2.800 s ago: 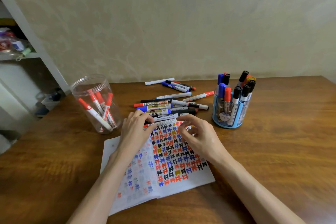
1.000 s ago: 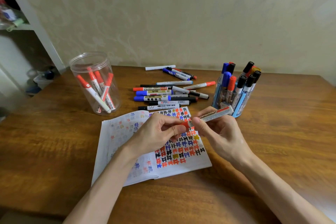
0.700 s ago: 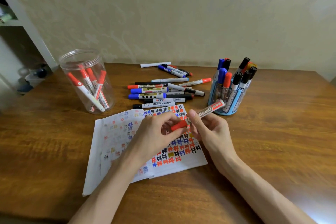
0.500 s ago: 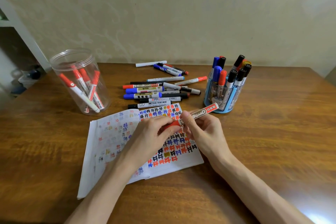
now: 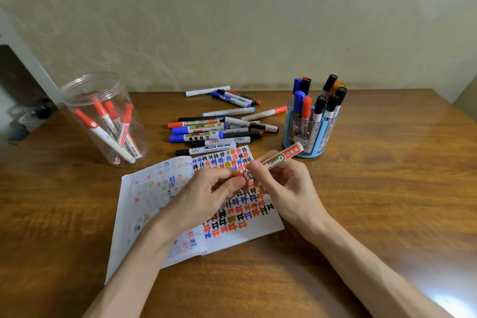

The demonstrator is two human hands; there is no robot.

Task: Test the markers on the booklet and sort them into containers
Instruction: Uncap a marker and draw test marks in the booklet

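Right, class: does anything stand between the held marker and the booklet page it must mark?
Yes: its cap seems still on the tip, pinched by the left hand, while the right hand holds the marker by its barrel. Otherwise nothing visible lies between it and the booklet, open directly beneath.

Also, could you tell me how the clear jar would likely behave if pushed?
The clear jar looks thin-walled and holds only a few red markers, so it is probably light and would slide easily on the table. It is tall, with markers leaning inside, so a high push might tip it.
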